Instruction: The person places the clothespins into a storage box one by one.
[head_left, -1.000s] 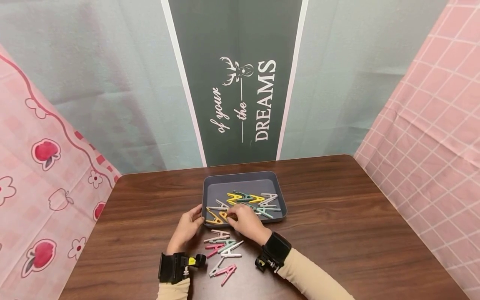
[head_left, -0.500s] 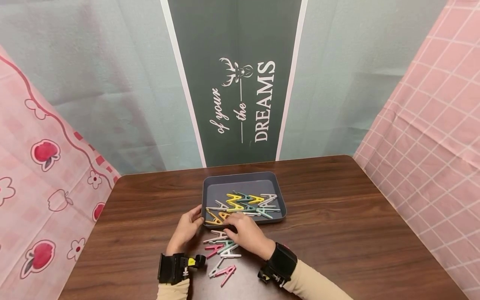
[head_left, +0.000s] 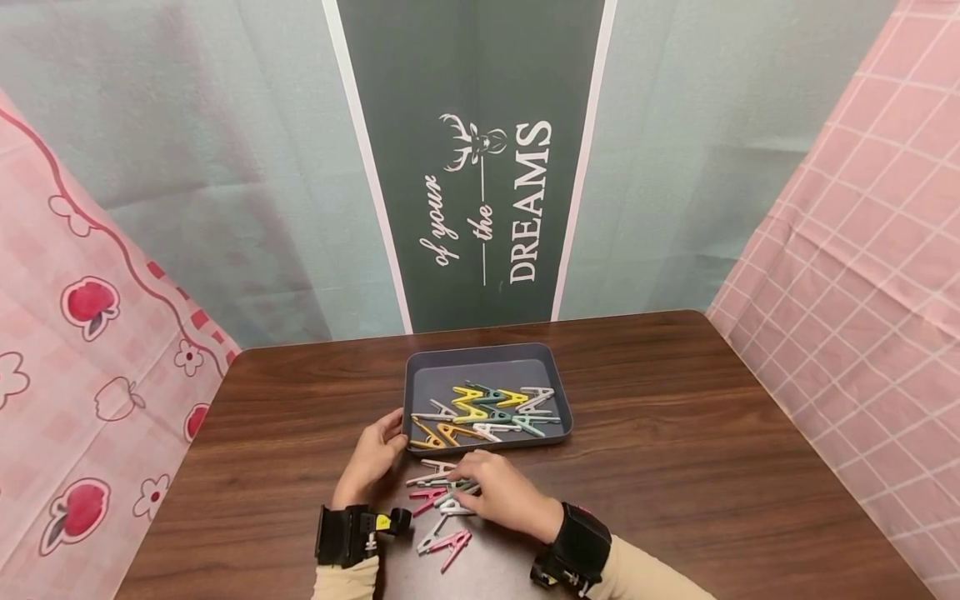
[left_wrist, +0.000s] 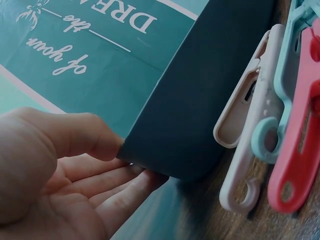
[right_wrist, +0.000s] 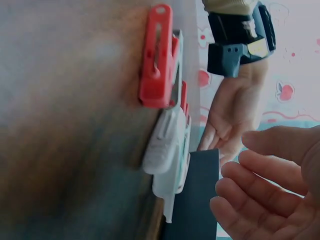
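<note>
A dark grey tray (head_left: 450,377) lies on the table holding several clothespins in yellow, orange, green and white. My left hand (head_left: 375,454) grips the tray's near left corner; in the left wrist view the thumb rests on the rim and the fingers reach beneath the corner. My right hand (head_left: 510,496) is over the loose clothespins in front of the tray, fingertips right at a mint green clothespin (head_left: 446,497). In the right wrist view its thumb and fingers are apart with nothing between them. A pale clothespin (left_wrist: 255,115) and a red clothespin (left_wrist: 300,120) lie close by.
Nearer the table's front, a pink clothespin (head_left: 453,546) overlaps a pale grey-green one. The brown wooden table (head_left: 675,433) extends to both sides. A patterned pink cloth (head_left: 97,400) hangs at the left, a checked pink cloth (head_left: 840,250) at the right.
My right hand has moved out of the tray, toward me, to the loose clothespins, leaving a white clothespin and an orange one in view in the tray. My left hand stays at the corner.
</note>
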